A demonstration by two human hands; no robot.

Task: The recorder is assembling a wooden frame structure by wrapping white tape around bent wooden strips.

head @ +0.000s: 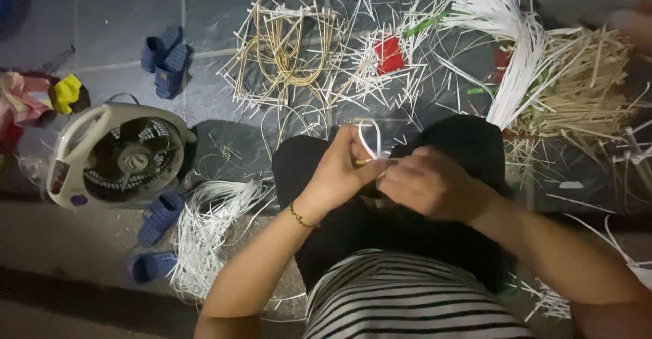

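Observation:
My left hand (343, 169) and my right hand (428, 183) meet above my lap, over black trousers (468, 142). Together they pinch a thin white strip (372, 137) that loops up between the fingers. A thin bracelet circles my left wrist (301, 217). My striped shirt (407, 298) fills the bottom of the view. A pile of white strips (210, 230) lies on the floor just left of my left arm.
A white floor fan (119, 152) lies at the left, with blue slippers (166, 57) behind it and another blue pair (157, 220) near it. Tan cane coils (285, 47), a white strip bundle (513, 47), straw-coloured strips (584, 81) and a red piece (389, 55) litter the dark tiled floor.

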